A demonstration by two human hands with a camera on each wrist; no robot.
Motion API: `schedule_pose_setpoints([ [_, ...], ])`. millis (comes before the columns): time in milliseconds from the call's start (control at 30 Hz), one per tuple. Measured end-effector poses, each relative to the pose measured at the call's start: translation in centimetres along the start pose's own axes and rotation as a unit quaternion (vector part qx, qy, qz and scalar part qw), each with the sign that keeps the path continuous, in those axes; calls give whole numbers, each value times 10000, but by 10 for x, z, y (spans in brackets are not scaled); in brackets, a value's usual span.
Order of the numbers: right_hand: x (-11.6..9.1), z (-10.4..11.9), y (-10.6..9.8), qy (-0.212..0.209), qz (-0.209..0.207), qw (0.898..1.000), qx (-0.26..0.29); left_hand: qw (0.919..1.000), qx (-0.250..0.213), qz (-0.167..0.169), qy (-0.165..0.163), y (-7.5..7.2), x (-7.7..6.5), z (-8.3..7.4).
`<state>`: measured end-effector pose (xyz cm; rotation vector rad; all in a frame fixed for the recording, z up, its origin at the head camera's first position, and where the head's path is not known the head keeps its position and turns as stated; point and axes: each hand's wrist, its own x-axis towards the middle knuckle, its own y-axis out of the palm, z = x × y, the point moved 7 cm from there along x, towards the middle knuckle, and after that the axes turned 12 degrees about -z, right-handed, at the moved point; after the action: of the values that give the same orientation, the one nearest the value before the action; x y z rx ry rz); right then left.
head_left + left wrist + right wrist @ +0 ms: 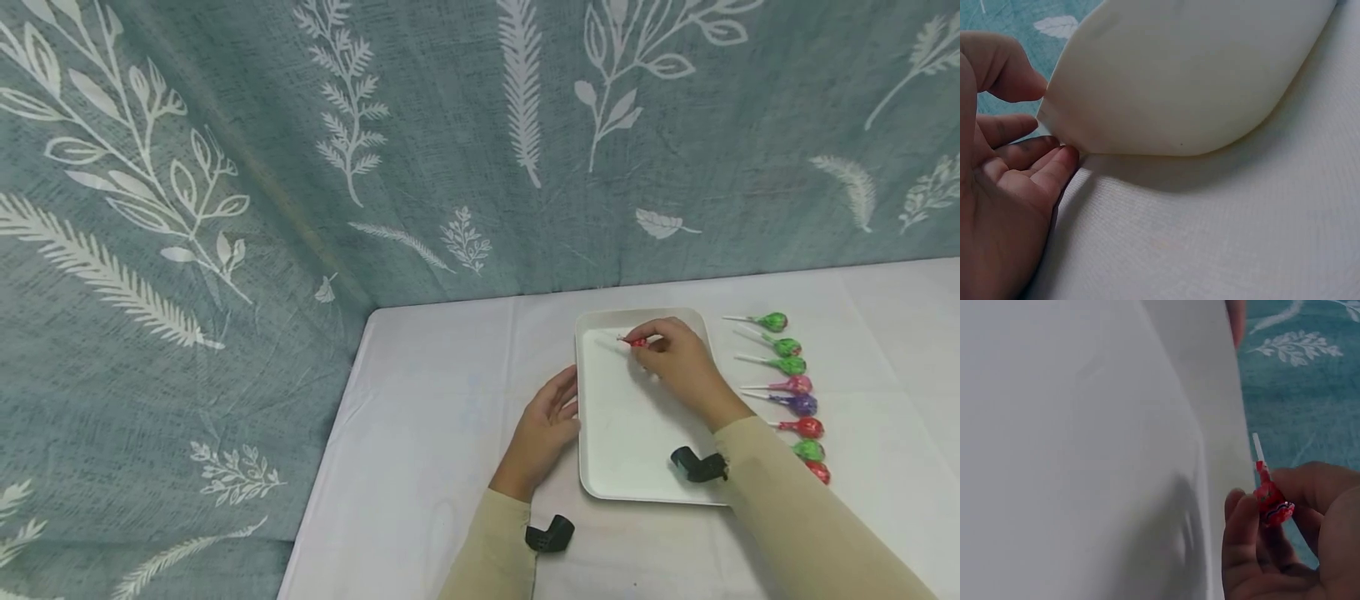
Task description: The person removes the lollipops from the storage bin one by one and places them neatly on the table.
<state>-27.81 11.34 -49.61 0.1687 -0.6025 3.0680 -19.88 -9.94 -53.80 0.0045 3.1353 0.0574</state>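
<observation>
A red-wrapped lollipop (1272,503) with a white stick is pinched between the thumb and fingers of my right hand (678,367). In the head view this hand is over the far part of a white rectangular tray (626,442), and the lollipop's stick points left. My left hand (543,429) lies against the tray's left side. In the left wrist view its thumb and fingertips (1067,156) touch the tray's edge, with the thumb apart from the fingers.
Right of the tray, several lollipops lie in a column: green (791,365), pink (799,384), purple (804,404) and red (810,427). My right sleeve partly hides the nearest ones. A white cloth (442,400) covers the table, and a teal leaf-patterned curtain (442,142) hangs behind.
</observation>
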Motion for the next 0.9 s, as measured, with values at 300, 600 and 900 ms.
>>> schedule_pose_setpoints([
  [300, -13, -3, -28, 375, -436, 9968, 563, 10000, 84, -7, -38, 3, 1, 3],
  [600, -39, -9, -51, 502, -902, 9904, 919, 10000, -21, 61, -28, 5, 1, 1],
  [900, -54, 6, -80, 280, -1000, 9905, 905, 10000, 68, -8, 7, 1, 2, -1],
])
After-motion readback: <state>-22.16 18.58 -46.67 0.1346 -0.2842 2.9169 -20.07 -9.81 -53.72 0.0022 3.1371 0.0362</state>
